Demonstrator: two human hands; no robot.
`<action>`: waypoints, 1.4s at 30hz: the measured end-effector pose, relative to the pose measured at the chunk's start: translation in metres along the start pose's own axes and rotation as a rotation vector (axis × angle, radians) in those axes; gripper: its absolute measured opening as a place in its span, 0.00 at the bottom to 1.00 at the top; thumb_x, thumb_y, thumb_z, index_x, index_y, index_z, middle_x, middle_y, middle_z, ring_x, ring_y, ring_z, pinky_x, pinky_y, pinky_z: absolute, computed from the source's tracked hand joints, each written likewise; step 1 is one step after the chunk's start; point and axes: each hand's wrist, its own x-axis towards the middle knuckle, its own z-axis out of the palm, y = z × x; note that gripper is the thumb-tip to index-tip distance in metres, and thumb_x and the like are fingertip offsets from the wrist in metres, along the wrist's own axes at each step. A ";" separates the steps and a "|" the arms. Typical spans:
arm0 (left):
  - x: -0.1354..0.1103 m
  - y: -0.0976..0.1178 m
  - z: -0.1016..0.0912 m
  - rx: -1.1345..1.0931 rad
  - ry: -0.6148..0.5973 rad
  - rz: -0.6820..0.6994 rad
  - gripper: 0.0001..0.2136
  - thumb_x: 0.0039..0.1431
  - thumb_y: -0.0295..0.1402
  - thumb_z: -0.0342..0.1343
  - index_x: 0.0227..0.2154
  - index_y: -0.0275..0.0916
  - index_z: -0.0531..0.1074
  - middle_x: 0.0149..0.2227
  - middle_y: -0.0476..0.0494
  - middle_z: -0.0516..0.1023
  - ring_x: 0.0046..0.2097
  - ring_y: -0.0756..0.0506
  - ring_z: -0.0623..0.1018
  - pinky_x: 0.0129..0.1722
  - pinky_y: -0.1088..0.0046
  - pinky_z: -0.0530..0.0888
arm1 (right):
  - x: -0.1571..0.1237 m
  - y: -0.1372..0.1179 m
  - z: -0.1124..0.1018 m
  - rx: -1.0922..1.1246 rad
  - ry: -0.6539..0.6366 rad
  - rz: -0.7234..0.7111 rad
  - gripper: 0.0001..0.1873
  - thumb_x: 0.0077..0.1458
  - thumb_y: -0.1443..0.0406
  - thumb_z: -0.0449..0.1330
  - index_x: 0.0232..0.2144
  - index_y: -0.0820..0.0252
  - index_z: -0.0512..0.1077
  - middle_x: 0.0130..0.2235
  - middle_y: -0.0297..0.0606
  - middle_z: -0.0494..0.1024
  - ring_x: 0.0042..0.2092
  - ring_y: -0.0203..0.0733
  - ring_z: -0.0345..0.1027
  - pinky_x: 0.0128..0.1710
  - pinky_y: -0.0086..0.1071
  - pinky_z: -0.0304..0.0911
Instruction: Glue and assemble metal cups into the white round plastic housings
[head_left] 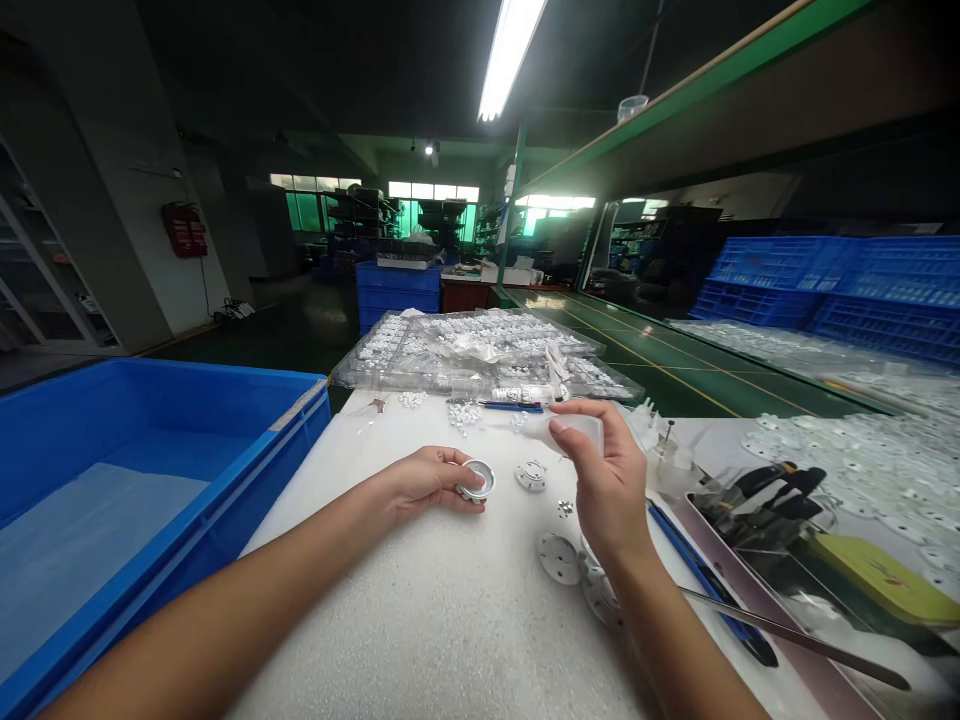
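Item: round metal cap (478, 481), centre of frame, resting on white foam mat (450, 620).
Left hand (420, 488): fingers curled about the cap, pinching its rim.
Right hand (609, 487): closed on translucent bottle (583, 428), long axis roughly level, just up-right of the cap, not touching.
Loose disc (531, 475): between the hands.

left hand (429, 485) curled low, right hand (606, 478) raised
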 end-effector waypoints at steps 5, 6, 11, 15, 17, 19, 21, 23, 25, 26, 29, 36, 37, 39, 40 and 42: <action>0.001 0.001 -0.001 -0.008 -0.001 -0.029 0.15 0.36 0.28 0.71 0.28 0.31 0.73 0.33 0.40 0.77 0.37 0.44 0.78 0.43 0.66 0.77 | -0.003 0.006 0.001 -0.145 -0.079 0.017 0.07 0.52 0.60 0.56 0.32 0.55 0.65 0.26 0.32 0.68 0.24 0.37 0.57 0.23 0.30 0.52; 0.001 0.001 -0.001 -0.010 -0.004 -0.033 0.15 0.36 0.28 0.71 0.28 0.31 0.73 0.33 0.39 0.76 0.37 0.44 0.78 0.44 0.66 0.77 | -0.003 0.008 0.002 -0.155 -0.102 0.031 0.07 0.51 0.60 0.56 0.32 0.55 0.64 0.25 0.31 0.67 0.23 0.36 0.56 0.23 0.30 0.51; 0.002 0.001 -0.002 -0.019 -0.010 -0.036 0.15 0.36 0.27 0.71 0.28 0.31 0.72 0.32 0.40 0.76 0.36 0.44 0.78 0.43 0.66 0.77 | -0.004 0.013 0.007 -0.187 -0.157 0.077 0.08 0.52 0.58 0.54 0.34 0.54 0.63 0.18 0.25 0.62 0.19 0.36 0.52 0.21 0.30 0.48; 0.002 0.000 -0.002 -0.028 -0.017 -0.029 0.15 0.36 0.27 0.71 0.27 0.31 0.72 0.32 0.41 0.76 0.37 0.45 0.77 0.44 0.64 0.76 | -0.005 0.014 0.009 -0.228 -0.182 0.092 0.08 0.53 0.58 0.53 0.34 0.54 0.62 0.14 0.23 0.58 0.17 0.37 0.52 0.20 0.30 0.46; 0.002 0.000 -0.002 -0.029 -0.021 -0.030 0.15 0.36 0.26 0.71 0.27 0.31 0.72 0.32 0.41 0.76 0.37 0.45 0.77 0.44 0.63 0.76 | -0.005 0.015 0.010 -0.251 -0.181 0.089 0.08 0.53 0.58 0.53 0.34 0.54 0.62 0.14 0.23 0.59 0.17 0.37 0.53 0.21 0.30 0.47; 0.002 -0.001 -0.003 -0.029 -0.025 -0.029 0.14 0.36 0.26 0.71 0.27 0.31 0.72 0.32 0.41 0.76 0.37 0.45 0.77 0.45 0.63 0.76 | -0.005 0.015 0.010 -0.272 -0.180 0.085 0.08 0.54 0.58 0.52 0.34 0.54 0.62 0.14 0.23 0.60 0.17 0.37 0.53 0.21 0.30 0.48; 0.002 -0.001 -0.003 -0.030 -0.029 -0.029 0.14 0.37 0.26 0.70 0.27 0.31 0.72 0.32 0.41 0.76 0.37 0.45 0.77 0.45 0.63 0.75 | -0.004 0.015 0.010 -0.288 -0.184 0.084 0.08 0.54 0.58 0.52 0.34 0.54 0.62 0.14 0.23 0.59 0.17 0.37 0.53 0.22 0.30 0.48; 0.002 0.000 -0.003 -0.029 -0.030 -0.030 0.14 0.37 0.26 0.70 0.28 0.31 0.73 0.32 0.40 0.76 0.37 0.45 0.76 0.46 0.63 0.75 | -0.005 0.014 0.010 -0.304 -0.187 0.094 0.08 0.54 0.58 0.52 0.34 0.54 0.62 0.14 0.23 0.60 0.17 0.37 0.54 0.22 0.30 0.48; 0.003 0.000 -0.003 -0.027 -0.028 -0.032 0.14 0.37 0.26 0.70 0.28 0.31 0.73 0.33 0.40 0.76 0.38 0.44 0.76 0.46 0.62 0.75 | -0.005 0.012 0.010 -0.317 -0.189 0.113 0.08 0.53 0.58 0.52 0.34 0.54 0.62 0.15 0.23 0.62 0.18 0.38 0.55 0.23 0.30 0.49; 0.003 0.000 -0.003 -0.026 -0.028 -0.032 0.14 0.37 0.25 0.70 0.28 0.31 0.73 0.33 0.40 0.76 0.38 0.44 0.76 0.46 0.62 0.75 | -0.005 0.011 0.010 -0.324 -0.188 0.121 0.08 0.53 0.57 0.52 0.34 0.54 0.62 0.15 0.24 0.62 0.18 0.38 0.55 0.24 0.30 0.49; 0.004 0.000 -0.003 -0.025 -0.031 -0.032 0.13 0.38 0.25 0.70 0.28 0.30 0.73 0.33 0.40 0.76 0.38 0.44 0.76 0.46 0.62 0.75 | -0.005 0.010 0.010 -0.336 -0.192 0.128 0.08 0.53 0.57 0.51 0.34 0.54 0.62 0.15 0.24 0.63 0.19 0.39 0.56 0.25 0.30 0.49; 0.005 -0.001 -0.004 -0.029 -0.033 -0.034 0.13 0.38 0.25 0.70 0.28 0.30 0.73 0.33 0.40 0.76 0.38 0.44 0.76 0.45 0.63 0.75 | -0.004 0.012 0.009 -0.366 -0.200 0.121 0.09 0.53 0.57 0.51 0.34 0.53 0.61 0.15 0.24 0.61 0.18 0.39 0.55 0.25 0.30 0.49; 0.005 -0.001 -0.004 -0.029 -0.032 -0.034 0.13 0.38 0.25 0.70 0.28 0.30 0.73 0.33 0.40 0.76 0.38 0.44 0.76 0.45 0.63 0.76 | -0.004 0.012 0.009 -0.370 -0.201 0.114 0.09 0.53 0.57 0.51 0.34 0.53 0.61 0.15 0.24 0.61 0.18 0.39 0.55 0.25 0.30 0.49; 0.004 -0.001 -0.004 -0.028 -0.032 -0.035 0.13 0.38 0.25 0.70 0.28 0.30 0.73 0.33 0.40 0.76 0.38 0.44 0.76 0.45 0.63 0.76 | -0.004 0.012 0.009 -0.381 -0.197 0.101 0.09 0.53 0.56 0.51 0.34 0.53 0.61 0.15 0.24 0.61 0.18 0.39 0.55 0.25 0.30 0.48; 0.004 -0.001 -0.004 -0.028 -0.033 -0.035 0.13 0.38 0.25 0.70 0.28 0.30 0.73 0.33 0.40 0.76 0.38 0.44 0.76 0.45 0.64 0.76 | -0.004 0.011 0.009 -0.383 -0.193 0.098 0.09 0.53 0.56 0.51 0.34 0.53 0.61 0.15 0.24 0.61 0.18 0.39 0.54 0.25 0.30 0.48; 0.004 -0.001 -0.004 -0.027 -0.036 -0.036 0.13 0.38 0.25 0.70 0.28 0.30 0.73 0.33 0.40 0.76 0.38 0.44 0.76 0.45 0.64 0.76 | -0.004 0.010 0.009 -0.365 -0.185 0.101 0.09 0.53 0.57 0.52 0.34 0.54 0.62 0.14 0.24 0.60 0.18 0.38 0.54 0.24 0.30 0.48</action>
